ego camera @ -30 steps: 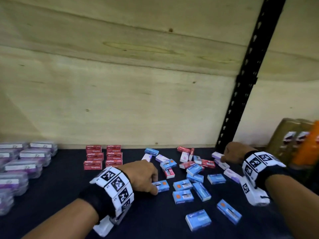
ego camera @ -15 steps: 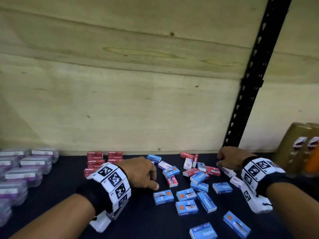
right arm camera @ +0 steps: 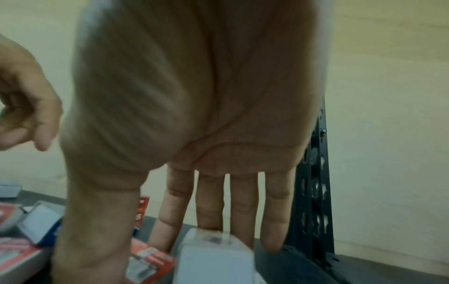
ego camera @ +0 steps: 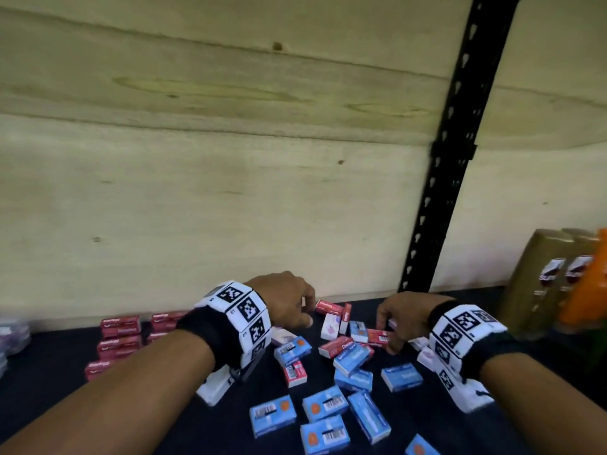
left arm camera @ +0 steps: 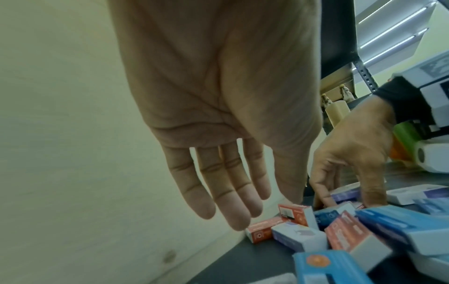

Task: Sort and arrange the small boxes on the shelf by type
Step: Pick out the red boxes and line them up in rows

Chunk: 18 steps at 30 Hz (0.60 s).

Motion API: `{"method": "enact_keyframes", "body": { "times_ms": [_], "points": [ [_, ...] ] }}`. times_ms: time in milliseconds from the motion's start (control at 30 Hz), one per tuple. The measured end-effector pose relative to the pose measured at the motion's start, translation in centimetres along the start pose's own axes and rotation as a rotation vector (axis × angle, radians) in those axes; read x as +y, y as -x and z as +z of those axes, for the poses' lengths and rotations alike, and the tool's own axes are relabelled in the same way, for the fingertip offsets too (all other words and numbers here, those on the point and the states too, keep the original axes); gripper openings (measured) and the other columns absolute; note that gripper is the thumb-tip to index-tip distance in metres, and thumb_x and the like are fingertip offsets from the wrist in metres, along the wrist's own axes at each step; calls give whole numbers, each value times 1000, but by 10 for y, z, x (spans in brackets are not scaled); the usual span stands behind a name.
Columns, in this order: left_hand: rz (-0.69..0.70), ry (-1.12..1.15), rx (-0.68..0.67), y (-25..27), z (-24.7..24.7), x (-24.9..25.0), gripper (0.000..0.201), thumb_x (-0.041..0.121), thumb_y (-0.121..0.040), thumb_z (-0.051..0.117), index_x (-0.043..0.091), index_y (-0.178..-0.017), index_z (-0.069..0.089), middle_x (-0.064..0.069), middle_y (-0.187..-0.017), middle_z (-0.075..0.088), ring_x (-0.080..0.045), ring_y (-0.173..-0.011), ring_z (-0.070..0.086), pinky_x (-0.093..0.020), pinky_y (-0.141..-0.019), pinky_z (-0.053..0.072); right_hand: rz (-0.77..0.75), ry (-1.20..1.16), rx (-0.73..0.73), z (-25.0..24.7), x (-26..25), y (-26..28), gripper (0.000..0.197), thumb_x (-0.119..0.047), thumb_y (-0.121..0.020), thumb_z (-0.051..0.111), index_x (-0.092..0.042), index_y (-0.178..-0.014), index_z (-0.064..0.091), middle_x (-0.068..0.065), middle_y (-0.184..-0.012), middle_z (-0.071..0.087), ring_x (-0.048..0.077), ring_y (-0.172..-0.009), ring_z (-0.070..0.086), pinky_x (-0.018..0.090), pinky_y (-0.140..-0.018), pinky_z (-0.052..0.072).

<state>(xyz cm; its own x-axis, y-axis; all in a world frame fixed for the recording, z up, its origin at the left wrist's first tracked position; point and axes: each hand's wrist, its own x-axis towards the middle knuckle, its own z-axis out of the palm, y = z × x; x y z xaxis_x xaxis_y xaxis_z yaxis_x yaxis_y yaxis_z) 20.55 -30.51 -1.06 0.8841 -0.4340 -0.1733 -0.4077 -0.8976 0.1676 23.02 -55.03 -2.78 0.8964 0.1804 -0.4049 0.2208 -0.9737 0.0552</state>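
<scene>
1. While the left hand (ego camera: 285, 303) hovers with straight, empty fingers over the jumble, the right hand (ego camera: 399, 318) reaches down, fingers extended, touching boxes but gripping none.
2. Only the red boxes (ego camera: 120, 336) at lower left are stacked (a judgement).
3. Loose blue boxes (ego camera: 323, 403) lie lower centre on the shelf (ego camera: 49, 372), unsorted.

Red boxes (ego camera: 120, 326) with white lettering, stacked at the far left of the black shelf (ego camera: 49, 382). Blue boxes (ego camera: 272, 415) up near, each with an orange dot and a black-and-white barcode. White boxes (ego camera: 329, 326) with a pale pink-purple print mixed into the pile. Wristbands (ego camera: 243, 320), black cloth under white blocks with black square-code patterns. Pale wood-grain back panel (ego camera: 197, 192), black perforated upright (ego camera: 453, 159), olive-gold packs (ego camera: 532, 284) and something orange (ego camera: 588, 290) far right.
</scene>
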Motion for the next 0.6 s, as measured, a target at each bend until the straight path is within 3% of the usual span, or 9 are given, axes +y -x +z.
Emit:
{"method": "enact_keyframes", "body": {
  "times_ms": [133,233,433,600],
  "points": [
    [38,-42,-16,-34,2,15,46,42,-89,65,25,-130,55,4,-111,65,-19,-99,60,-34,-87,50,12,-6,-51,-9,4,-7,42,-34,-73,85,-23,-111,72,-5,-109,70,10,-84,58,23,-72,48],
    [53,-51,-56,-58,5,23,62,45,-84,70,25,-138,47,3,-114,64,-19,-104,59,-38,-93,49,10,-31,-52,-12,10,-14,36,-35,-74,85,-23,-106,74,-10,-95,67,4,-73,54,18,-60,44],
    [105,-97,-134,-82,13,29,75,35,-78,78,25,-143,44,-2,-128,59,-21,-112,57,-36,-96,48,29,-111,47,-12,20,-26,31,-36,-70,86,-24,-96,74,-13,-88,70,10,-87,63,24,-76,50],
    [124,-81,-130,-94,16,31,75,39,-76,80,25,-141,46,-1,-130,57,-21,-115,56,-38,-98,48,33,-188,45,-10,29,-34,35,-41,-66,89,-23,-92,74,-9,-92,74,14,-91,67,32,-86,54]
  ]
}}
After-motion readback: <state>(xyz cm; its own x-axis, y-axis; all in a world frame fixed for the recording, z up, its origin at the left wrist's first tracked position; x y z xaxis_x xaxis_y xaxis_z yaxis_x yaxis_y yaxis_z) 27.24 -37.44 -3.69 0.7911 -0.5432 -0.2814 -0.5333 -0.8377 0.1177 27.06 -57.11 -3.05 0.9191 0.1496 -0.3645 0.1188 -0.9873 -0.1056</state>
